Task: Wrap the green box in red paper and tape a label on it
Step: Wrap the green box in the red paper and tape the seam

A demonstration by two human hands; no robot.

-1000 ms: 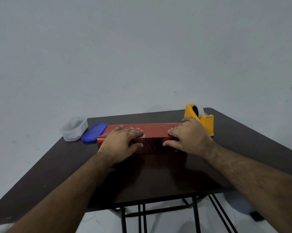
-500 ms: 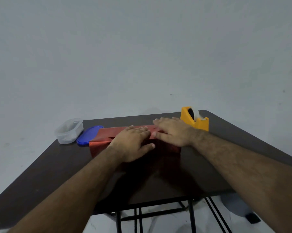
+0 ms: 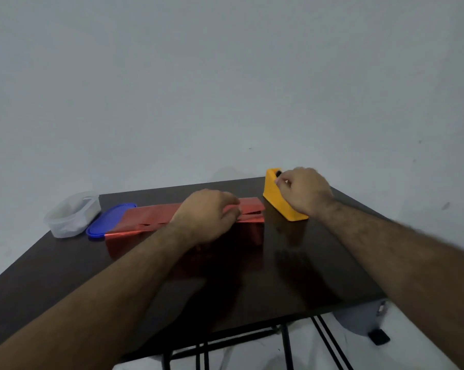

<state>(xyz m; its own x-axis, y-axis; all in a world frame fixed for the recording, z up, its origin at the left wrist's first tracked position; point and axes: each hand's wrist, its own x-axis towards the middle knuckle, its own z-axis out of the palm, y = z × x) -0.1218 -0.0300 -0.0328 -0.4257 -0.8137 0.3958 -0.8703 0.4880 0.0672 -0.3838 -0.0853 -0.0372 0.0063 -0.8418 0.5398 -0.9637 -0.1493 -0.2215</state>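
The long box, covered all over in shiny red paper point(image 3: 150, 217), lies across the far half of the dark table point(image 3: 292, 276); no green shows. My left hand point(image 3: 206, 220) rests on its top right of the middle, fingers curled down on the paper seam. My right hand point(image 3: 302, 190) is apart from the box, at the yellow tape dispenser point(image 3: 276, 201) just right of it, with fingertips pinched together at the tape roll. The tape itself is mostly hidden by my fingers. I see no label.
A clear plastic container point(image 3: 70, 214) and its blue lid point(image 3: 105, 222) lie at the table's far left, the lid touching the box's left end. A grey bin point(image 3: 358, 319) stands on the floor under the right front corner. A plain wall rises behind.
My right hand has left the box top and moved right to the tape dispenser. My left hand has slid right along the box and stays pressed on the seam.
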